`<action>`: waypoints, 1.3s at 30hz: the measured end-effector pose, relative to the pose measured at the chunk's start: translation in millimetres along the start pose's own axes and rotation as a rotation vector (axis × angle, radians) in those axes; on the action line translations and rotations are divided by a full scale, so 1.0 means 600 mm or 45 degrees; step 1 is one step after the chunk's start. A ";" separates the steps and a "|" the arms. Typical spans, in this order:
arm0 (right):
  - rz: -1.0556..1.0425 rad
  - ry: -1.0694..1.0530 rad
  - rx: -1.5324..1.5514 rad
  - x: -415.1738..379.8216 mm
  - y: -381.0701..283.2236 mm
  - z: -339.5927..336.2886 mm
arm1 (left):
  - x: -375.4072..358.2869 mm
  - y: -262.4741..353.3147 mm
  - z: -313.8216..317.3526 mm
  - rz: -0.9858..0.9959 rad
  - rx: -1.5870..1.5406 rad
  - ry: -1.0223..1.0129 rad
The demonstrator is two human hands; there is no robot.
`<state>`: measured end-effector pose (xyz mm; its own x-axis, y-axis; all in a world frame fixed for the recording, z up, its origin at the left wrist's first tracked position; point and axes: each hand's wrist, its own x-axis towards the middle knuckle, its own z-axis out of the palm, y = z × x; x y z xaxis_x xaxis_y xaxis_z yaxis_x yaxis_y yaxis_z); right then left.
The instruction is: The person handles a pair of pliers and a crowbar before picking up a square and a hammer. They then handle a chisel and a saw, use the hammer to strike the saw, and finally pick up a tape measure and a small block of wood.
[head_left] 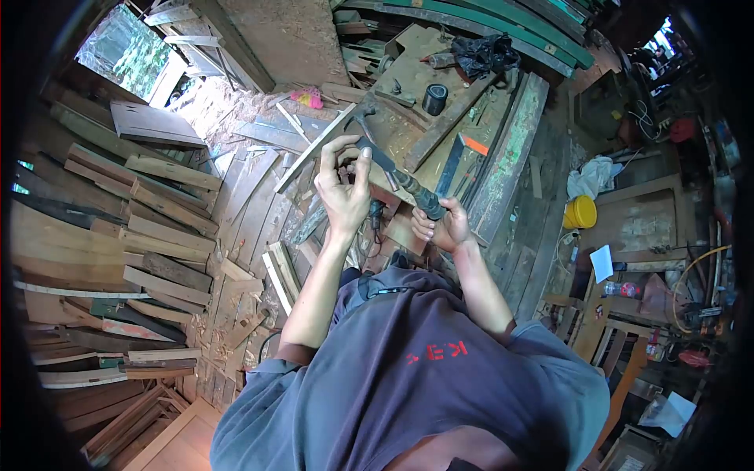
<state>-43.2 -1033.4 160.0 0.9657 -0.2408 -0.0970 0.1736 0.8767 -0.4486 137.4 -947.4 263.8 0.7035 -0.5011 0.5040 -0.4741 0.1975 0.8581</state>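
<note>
My left hand (345, 196) is raised over the front of the workbench, its thumb and curled fingers at the black handle of a claw hammer (378, 157). The hammer's metal head points away from me, and its handle slants down toward my other hand. My right hand (449, 226) is wrapped round a dark, roughly cylindrical tool (420, 195). The narrower end of this tool points up and left, close to the hammer handle's end. Whether the two touch is not clear. Beyond my hands is the wooden workbench (420, 59).
On the bench are a black cup-like container (434, 99), a black plastic bag (488, 55) and a square with an orange part (455, 161). Stacked boards (169, 204) line the left side. A yellow bucket (580, 212) stands right. Wood scraps litter the floor.
</note>
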 end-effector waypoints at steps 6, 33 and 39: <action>-0.032 -0.010 -0.002 -0.011 -0.001 -0.001 | -0.010 0.006 0.006 -0.135 -0.001 -0.035; 0.093 0.715 -0.664 0.023 0.113 -0.213 | -0.178 -0.301 -0.088 -0.671 0.609 -0.385; -0.412 1.154 -1.890 0.116 0.137 -0.302 | -0.232 -0.312 -0.138 -0.770 0.774 -0.365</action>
<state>3.1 -1053.4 -44.6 0.4415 -0.8966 -0.0348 -0.4840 -0.2053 -0.8507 172.0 -844.9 40.9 0.8029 -0.5817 -0.1302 -0.3213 -0.6063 0.7274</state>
